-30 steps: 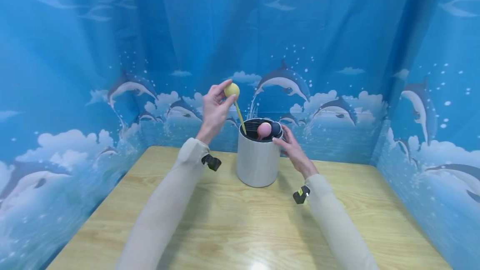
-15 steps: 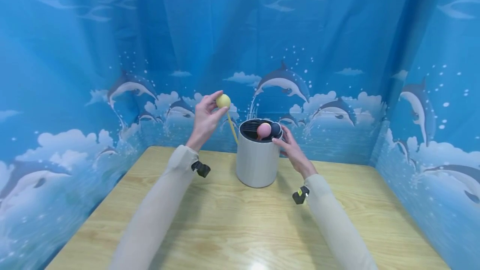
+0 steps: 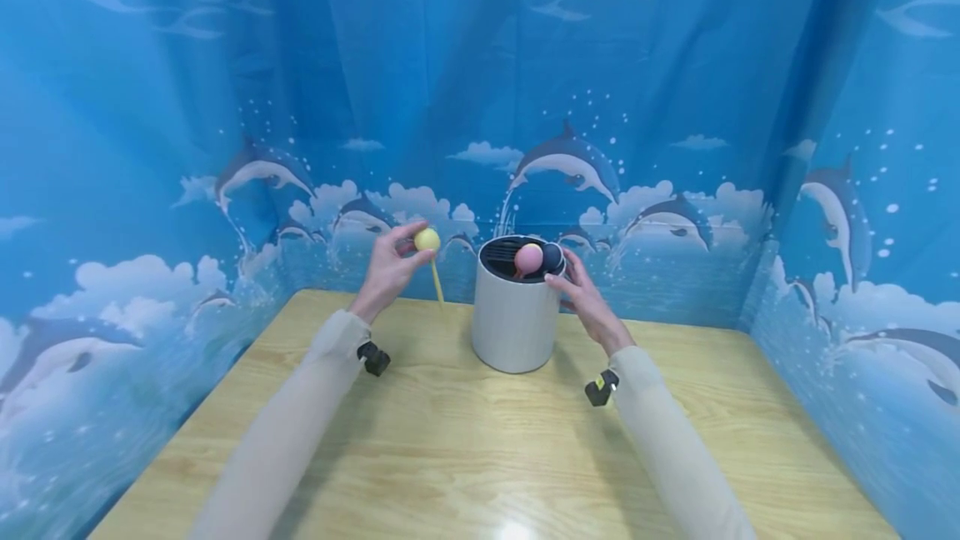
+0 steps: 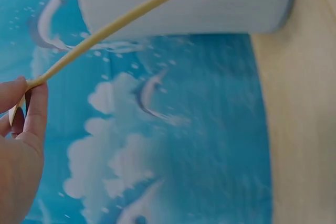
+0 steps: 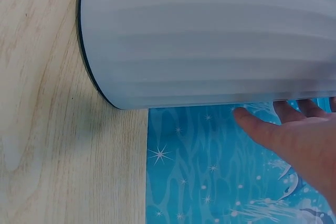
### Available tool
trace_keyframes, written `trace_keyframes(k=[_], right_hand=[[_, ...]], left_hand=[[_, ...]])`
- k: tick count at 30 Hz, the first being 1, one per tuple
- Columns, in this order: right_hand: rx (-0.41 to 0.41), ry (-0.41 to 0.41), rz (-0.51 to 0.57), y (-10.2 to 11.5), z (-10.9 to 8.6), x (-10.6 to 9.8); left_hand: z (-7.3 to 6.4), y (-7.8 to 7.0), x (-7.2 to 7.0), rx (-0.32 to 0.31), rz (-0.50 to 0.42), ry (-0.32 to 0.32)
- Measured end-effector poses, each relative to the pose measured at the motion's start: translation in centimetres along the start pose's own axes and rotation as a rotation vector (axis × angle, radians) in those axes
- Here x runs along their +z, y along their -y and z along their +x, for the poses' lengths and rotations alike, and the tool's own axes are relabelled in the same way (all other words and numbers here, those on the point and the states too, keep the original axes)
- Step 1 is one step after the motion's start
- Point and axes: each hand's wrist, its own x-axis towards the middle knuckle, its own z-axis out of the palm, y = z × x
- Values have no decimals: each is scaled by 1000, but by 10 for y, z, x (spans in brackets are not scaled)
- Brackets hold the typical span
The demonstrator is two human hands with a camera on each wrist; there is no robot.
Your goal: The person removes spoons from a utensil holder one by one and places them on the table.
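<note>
My left hand [image 3: 392, 267] pinches a yellow spoon [image 3: 427, 240] by its round bowl, left of the utensil holder and above the table. The spoon's slim handle [image 4: 123, 22] points down from the fingers; in the left wrist view it crosses in front of the holder's wall. The utensil holder [image 3: 513, 323] is a white ribbed cylinder with a black slotted insert, standing upright. From it stick up a pink spoon [image 3: 528, 260] and a dark blue spoon [image 3: 552, 257], their handles hidden inside. My right hand [image 3: 588, 304] holds the holder's right side near the rim, thumb in front.
A pale wooden table [image 3: 480, 440] lies beneath. Behind and at both sides hangs a blue curtain [image 3: 375, 65] printed with dolphins and clouds, close behind the holder. Each wrist carries a small black camera [image 3: 373, 358].
My left hand has drawn the yellow spoon out of the holder, then moved it left and down. The right hand has stayed at the holder, which stands where it was.
</note>
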Motion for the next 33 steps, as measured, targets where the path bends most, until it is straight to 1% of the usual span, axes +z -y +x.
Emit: trace_keyframes(k=[5,6,10,12,17,22,25,28,31,33], right_hand=[[3,-3,-2,0,1,0],[4,-4,-4,-1,1,0],[5,-4,-10,-1,2,0],[8,-4,-11,-1,2,0],[2,-6,-15,-1,2,0],[-3,-5,-21,-1,1,-1],[-3,-2,-20,-1,2,-1],[-3,-1,-23,-2,2,-1],[-1,-2,-24,-2,2,-1],[0,-4,-21,-2,2,-2]], left_hand=[[-5,21,-9,-94,-13,55],[-6,25,-11,-110,-28,64],[-9,39,-18,-148,-81,93],[-10,45,-21,-169,-112,102],[-11,53,-27,-230,-134,136],[-15,63,-36,-326,-98,214],[-20,72,-42,-368,-54,268],[-24,84,-47,-406,-23,297],[-26,99,-51,-442,2,331],[-28,109,-52,-456,8,358]])
